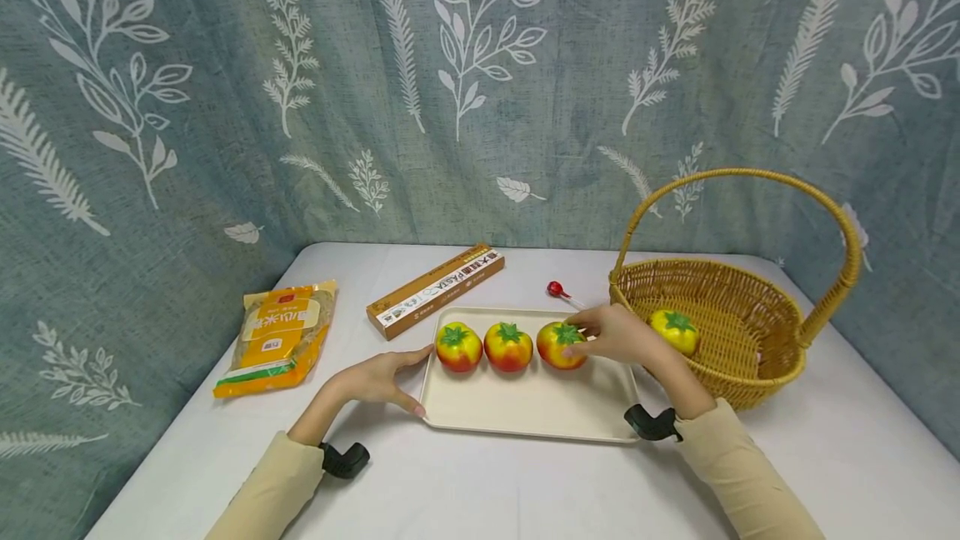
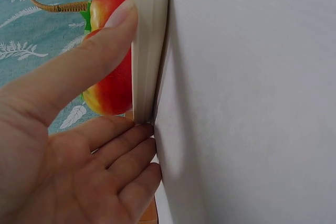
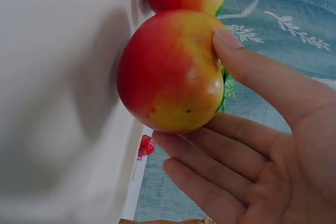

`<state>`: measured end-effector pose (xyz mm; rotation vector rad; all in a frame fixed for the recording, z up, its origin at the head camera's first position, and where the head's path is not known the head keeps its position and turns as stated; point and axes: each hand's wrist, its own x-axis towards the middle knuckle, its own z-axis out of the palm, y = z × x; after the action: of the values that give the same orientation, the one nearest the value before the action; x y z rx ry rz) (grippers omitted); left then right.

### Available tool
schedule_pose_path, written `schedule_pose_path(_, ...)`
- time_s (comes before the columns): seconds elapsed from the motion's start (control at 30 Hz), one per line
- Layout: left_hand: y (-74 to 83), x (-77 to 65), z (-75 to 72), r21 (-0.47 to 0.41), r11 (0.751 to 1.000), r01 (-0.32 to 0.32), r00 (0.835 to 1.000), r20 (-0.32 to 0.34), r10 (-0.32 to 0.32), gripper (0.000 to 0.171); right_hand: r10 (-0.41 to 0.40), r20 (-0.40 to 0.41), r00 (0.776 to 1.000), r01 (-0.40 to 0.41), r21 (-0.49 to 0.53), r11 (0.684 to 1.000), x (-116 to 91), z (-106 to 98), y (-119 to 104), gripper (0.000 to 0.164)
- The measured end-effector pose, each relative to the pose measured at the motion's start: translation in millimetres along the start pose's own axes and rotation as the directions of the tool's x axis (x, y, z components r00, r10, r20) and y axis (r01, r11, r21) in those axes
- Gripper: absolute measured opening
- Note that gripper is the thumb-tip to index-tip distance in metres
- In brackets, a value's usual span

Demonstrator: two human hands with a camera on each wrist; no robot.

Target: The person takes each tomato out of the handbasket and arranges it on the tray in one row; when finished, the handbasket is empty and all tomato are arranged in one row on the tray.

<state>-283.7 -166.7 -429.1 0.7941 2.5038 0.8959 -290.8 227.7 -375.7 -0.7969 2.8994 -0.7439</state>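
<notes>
A cream tray (image 1: 525,408) lies on the table with a row of red-and-yellow toy tomatoes with green leafy tops along its back half: a left tomato (image 1: 459,348), a middle tomato (image 1: 508,348) and a right tomato (image 1: 557,346). My right hand (image 1: 618,333) holds the right tomato, which in the right wrist view (image 3: 173,72) sits between thumb and fingers, touching or very near the tray. At the tray's left edge, my left hand (image 1: 378,377) touches the rim (image 2: 148,51) with thumb and fingertips spread, its fingers fairly straight.
Right of the tray stands a wicker basket (image 1: 723,332) with a tall handle and another tomato (image 1: 675,332) inside. Behind the tray lie a pasta box (image 1: 437,290) and a red lollipop (image 1: 556,289). An orange-and-clear food bag (image 1: 279,336) lies at the left.
</notes>
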Motion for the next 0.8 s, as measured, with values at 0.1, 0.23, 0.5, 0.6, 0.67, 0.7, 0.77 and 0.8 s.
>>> schedule_pose_path(0.1, 0.1, 0.0, -0.1, -0.003, 1.0, 0.001, 1.0, -0.001, -0.001, 0.099, -0.006, 0.019, 1.0, 0.005, 0.004, 1.0, 0.8, 1.4, 1.2, 0.05)
schedule_pose_path(0.23, 0.8, 0.1, -0.5, -0.003, 1.0, 0.006, 1.0, 0.0, -0.006, 0.1, -0.01, 0.026, 1.0, 0.01, 0.0, 1.0, 1.0, 3.1, 2.4, 0.05)
schedule_pose_path(0.5, 0.6, 0.0, -1.0, 0.004, 1.0, 0.006, 1.0, 0.002, -0.006, 0.099, -0.033, 0.037, 0.999, 0.033, -0.006, 0.999, 1.4, 4.8, 0.0, 0.049)
schedule_pose_path(0.6, 0.5, -0.3, -0.9, 0.005, 1.0, 0.002, 1.0, 0.005, -0.002, 0.099, -0.048, 0.032, 0.998, 0.048, -0.013, 0.999, 1.7, 5.7, -0.8, 0.048)
schedule_pose_path(0.67, 0.7, -0.7, -0.9, 0.002, 1.0, -0.001, 1.0, 0.004, 0.001, 0.099, -0.056, 0.029, 0.998, 0.057, -0.017, 0.998, 1.7, 6.2, -1.4, 0.048)
schedule_pose_path(0.7, 0.8, -0.9, -0.8, 0.0, 1.0, -0.002, 1.0, 0.004, 0.002, 0.1, -0.06, 0.027, 0.998, 0.06, -0.019, 0.998, 1.7, 6.4, -1.7, 0.048)
schedule_pose_path(0.77, 1.0, -1.2, -0.7, -0.005, 1.0, -0.002, 1.0, 0.003, 0.002, 0.1, -0.066, 0.024, 0.998, 0.066, -0.027, 0.997, 1.7, 7.2, -2.0, 0.047)
schedule_pose_path(0.8, 1.1, -1.4, -0.6, -0.008, 1.0, -0.002, 1.0, 0.002, 0.002, 0.1, -0.07, 0.024, 0.997, 0.07, -0.031, 0.997, 1.9, 7.5, -2.2, 0.047)
